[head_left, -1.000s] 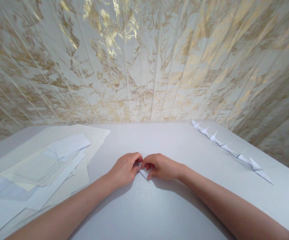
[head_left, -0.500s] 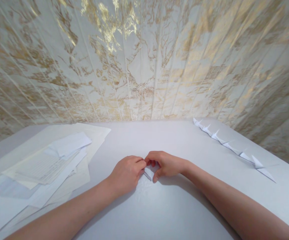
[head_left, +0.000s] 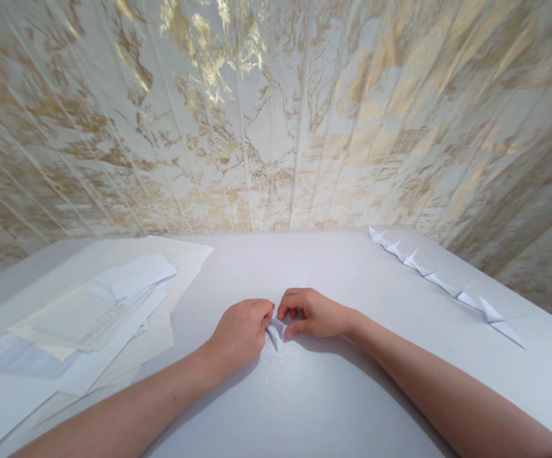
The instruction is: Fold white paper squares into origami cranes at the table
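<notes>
So on my head feed I've got the small folded paper [head_left: 276, 331] sitting pretty much mid-surface, roughly halfway between the left and right edges of the white table [head_left: 304, 401], right between my two hands. My left hand [head_left: 243, 324] has its thumb and fingertips bunched tight on the paper's left side, so that's a proper pinch. My right hand [head_left: 317, 313] is curled at the other side, thumb tip right up against the paper, narrow gap between thumb and forefinger; honestly can't tell if it's gripping or just touching. The creases are too small to make out.

Over along the right edge there's a row of pointy folded paper pieces [head_left: 409, 259], running from near the far right corner toward me. Left edge has a messy pile of paper sheets [head_left: 180, 270], one with lines of writing. Past the far edge it's all white-and-gold patterned backdrop [head_left: 276, 127].
</notes>
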Available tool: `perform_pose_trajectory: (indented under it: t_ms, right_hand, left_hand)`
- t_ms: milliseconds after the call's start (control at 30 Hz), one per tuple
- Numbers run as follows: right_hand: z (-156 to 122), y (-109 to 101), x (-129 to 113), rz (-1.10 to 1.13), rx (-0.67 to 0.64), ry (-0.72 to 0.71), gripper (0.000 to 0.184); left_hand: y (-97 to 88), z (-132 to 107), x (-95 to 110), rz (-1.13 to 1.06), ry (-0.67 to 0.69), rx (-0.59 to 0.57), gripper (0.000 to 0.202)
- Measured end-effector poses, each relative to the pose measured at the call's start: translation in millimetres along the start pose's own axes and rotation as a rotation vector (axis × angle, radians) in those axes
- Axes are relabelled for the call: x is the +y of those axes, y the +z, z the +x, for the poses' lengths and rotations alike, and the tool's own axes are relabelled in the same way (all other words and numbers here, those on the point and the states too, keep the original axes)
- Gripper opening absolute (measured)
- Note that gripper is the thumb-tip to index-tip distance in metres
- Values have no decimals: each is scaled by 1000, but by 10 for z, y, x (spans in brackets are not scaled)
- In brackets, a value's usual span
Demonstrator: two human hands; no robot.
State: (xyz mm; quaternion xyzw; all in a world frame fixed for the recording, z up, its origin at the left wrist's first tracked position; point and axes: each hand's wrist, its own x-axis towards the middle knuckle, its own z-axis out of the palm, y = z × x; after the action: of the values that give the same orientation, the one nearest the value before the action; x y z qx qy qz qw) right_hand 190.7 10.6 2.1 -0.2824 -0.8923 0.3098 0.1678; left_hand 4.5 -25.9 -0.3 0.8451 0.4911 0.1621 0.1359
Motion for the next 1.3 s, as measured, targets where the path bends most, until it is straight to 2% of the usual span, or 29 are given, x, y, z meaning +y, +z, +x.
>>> perform_pose_trajectory:
  t_ms: [167,333,600,767,900,1067,1300]
  right_hand:
    - [-8,45,-32,-136,63,-27,8]
    - [-6,77,-37,-142,88,-36,12]
    - [26,158,-149,-199,184,176,15]
    - [25,166,-141,-181,180,196,11]
    - [27,146,-126,-149,136,177,4]
    - [45,150,-180,-192,137,238,6]
    - [53,177,-228,-245,169,314,7]
  left_hand:
    - [-27,13,14,-39,-2,26,18]
    - [-30,22,12,-31,1,6,9]
    - [-27,14,37,20,-4,-37,5]
    - [-39,33,27,-22,9,-42,3]
    - [-37,39,6,-42,17,-37,14]
    - [-36,56,-9,-38,-16,-2,21]
    - [-22,47,-46,-91,-42,-6,7]
